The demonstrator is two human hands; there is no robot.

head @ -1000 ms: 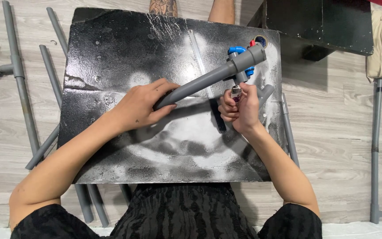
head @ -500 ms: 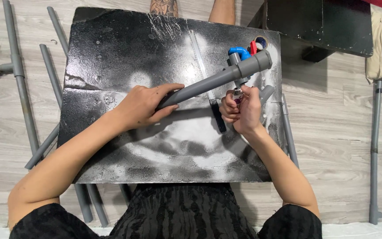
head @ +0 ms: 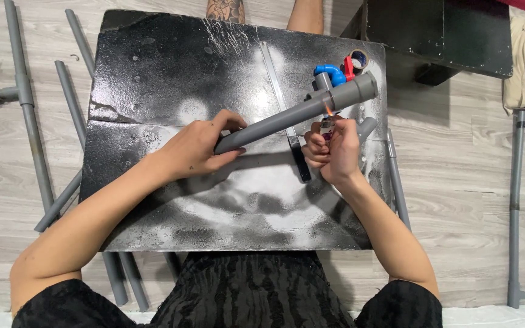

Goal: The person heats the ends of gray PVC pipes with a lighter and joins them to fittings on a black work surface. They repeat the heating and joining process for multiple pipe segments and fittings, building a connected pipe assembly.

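Change: lighter (head: 328, 126) now shows a small flame under the grey pipe (head: 299, 113).
Left hand (head: 199, 146): wraps the pipe's near end.
Right hand (head: 330, 149): clasps the lighter, just below the pipe.
Axis: pipe runs up-right from the left grip.

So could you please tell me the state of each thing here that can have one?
grey pipe: lifted off the board, tilted, far end higher
lighter: lit, small flame under the pipe
left hand: closed around the pipe's near end
right hand: closed on the lighter
black board: flat on the floor, sprayed with white patches
blue elbow fitting: lying on the board
spare grey pipes: lying on the floor
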